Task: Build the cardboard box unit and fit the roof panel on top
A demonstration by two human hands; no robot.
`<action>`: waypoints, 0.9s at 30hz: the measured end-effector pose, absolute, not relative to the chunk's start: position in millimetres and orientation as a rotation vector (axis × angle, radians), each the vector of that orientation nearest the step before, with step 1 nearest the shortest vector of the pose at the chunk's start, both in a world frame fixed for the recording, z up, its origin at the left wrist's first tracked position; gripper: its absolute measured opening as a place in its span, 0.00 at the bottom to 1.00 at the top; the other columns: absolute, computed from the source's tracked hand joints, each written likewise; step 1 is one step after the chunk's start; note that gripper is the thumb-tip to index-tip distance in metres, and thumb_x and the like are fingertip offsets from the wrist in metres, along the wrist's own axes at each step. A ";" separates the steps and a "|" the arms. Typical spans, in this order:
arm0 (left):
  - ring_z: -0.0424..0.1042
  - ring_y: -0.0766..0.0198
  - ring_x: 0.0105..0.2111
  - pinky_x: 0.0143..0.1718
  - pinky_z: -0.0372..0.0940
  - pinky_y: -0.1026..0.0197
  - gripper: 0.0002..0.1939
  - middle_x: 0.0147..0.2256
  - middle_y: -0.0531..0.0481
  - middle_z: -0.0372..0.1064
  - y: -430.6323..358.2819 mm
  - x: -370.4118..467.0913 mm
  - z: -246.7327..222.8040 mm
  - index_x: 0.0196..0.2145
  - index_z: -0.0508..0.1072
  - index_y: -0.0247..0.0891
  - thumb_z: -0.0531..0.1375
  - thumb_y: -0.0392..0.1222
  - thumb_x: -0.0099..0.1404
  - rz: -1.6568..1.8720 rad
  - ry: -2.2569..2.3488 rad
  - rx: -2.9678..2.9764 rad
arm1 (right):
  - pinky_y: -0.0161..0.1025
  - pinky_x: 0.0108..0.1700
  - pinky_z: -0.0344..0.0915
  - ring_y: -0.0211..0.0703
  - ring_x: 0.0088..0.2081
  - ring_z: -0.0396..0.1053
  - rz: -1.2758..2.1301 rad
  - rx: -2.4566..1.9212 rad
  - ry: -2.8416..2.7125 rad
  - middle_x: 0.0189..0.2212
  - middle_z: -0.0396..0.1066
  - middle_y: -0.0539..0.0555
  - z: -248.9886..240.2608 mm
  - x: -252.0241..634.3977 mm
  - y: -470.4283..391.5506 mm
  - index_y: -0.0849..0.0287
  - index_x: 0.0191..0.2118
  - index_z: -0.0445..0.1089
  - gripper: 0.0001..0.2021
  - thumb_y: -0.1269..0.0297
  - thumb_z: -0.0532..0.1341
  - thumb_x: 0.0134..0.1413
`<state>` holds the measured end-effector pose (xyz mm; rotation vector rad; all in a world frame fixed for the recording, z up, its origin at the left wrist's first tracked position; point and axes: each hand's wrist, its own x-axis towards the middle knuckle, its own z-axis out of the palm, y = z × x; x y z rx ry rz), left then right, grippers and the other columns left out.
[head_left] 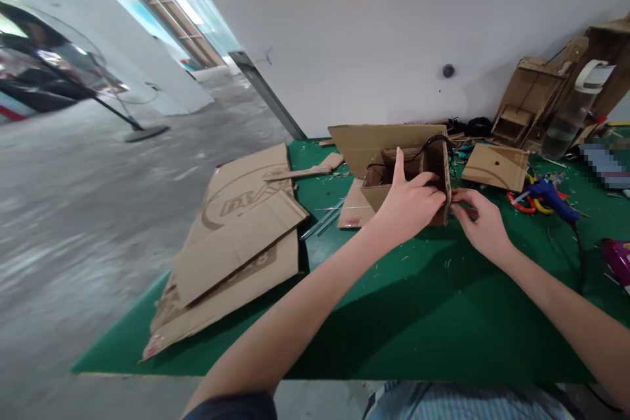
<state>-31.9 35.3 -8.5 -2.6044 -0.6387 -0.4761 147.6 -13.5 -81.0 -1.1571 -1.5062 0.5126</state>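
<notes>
A cardboard box (388, 138) with inner compartments and a taller back panel stands on the green table. My left hand (411, 200) reaches over its front, one finger pointing up and the others bent against the inside of the right wall. My right hand (480, 220) is at the outer face of that same wall, its thumb and fingers pinched at the edge. Whatever lies between those right fingertips is too small to make out. A black cord (436, 138) loops over the top of the box and down its right side.
Flat cardboard sheets (236, 249) lie at the left, with clear sticks (325, 218) beside them. Rightward are a cardboard piece with a hole (495, 167), scissors (522, 203), a blue glue gun (554, 200), a water bottle (571, 111) and a phone (605, 164). A white partition (394, 46) stands behind.
</notes>
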 end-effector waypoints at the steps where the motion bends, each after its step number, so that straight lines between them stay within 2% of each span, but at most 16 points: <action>1: 0.72 0.53 0.48 0.65 0.26 0.16 0.12 0.27 0.53 0.76 34.8 -32.4 -7.1 0.30 0.77 0.40 0.57 0.29 0.68 -0.474 -0.637 -2.612 | 0.47 0.41 0.78 0.49 0.45 0.76 0.511 -1.149 -1.507 0.45 0.77 0.57 -80.7 147.7 -13.8 0.53 0.40 0.70 0.05 0.59 0.60 0.61; 8: 0.71 0.51 0.51 0.66 0.26 0.18 0.11 0.31 0.52 0.78 32.2 -36.7 1.6 0.31 0.78 0.41 0.59 0.41 0.70 -0.518 -0.598 -2.697 | 0.48 0.43 0.79 0.49 0.46 0.76 0.499 -1.126 -1.521 0.46 0.77 0.58 -79.1 147.6 -14.7 0.54 0.39 0.70 0.06 0.59 0.62 0.59; 15: 0.70 0.50 0.53 0.66 0.29 0.16 0.09 0.31 0.52 0.78 35.2 -36.9 1.2 0.32 0.78 0.40 0.61 0.39 0.70 -0.438 -0.596 -2.655 | 0.49 0.42 0.79 0.49 0.44 0.78 0.502 -1.139 -1.485 0.45 0.78 0.58 -77.9 146.1 -14.2 0.54 0.37 0.69 0.05 0.60 0.62 0.58; 21: 0.71 0.52 0.52 0.67 0.31 0.17 0.11 0.30 0.53 0.77 36.1 -37.8 -1.5 0.32 0.78 0.41 0.59 0.29 0.67 -0.428 -0.589 -2.629 | 0.48 0.39 0.78 0.51 0.44 0.78 0.565 -1.153 -1.445 0.44 0.79 0.59 -76.1 146.3 -13.3 0.54 0.35 0.69 0.07 0.57 0.63 0.56; 27: 0.72 0.53 0.50 0.69 0.31 0.20 0.10 0.30 0.52 0.78 36.1 -35.4 -5.2 0.32 0.77 0.40 0.58 0.31 0.69 -0.447 -0.576 -2.615 | 0.46 0.39 0.78 0.49 0.44 0.78 0.619 -1.139 -1.400 0.43 0.79 0.58 -78.4 145.8 -11.9 0.54 0.34 0.70 0.07 0.58 0.65 0.54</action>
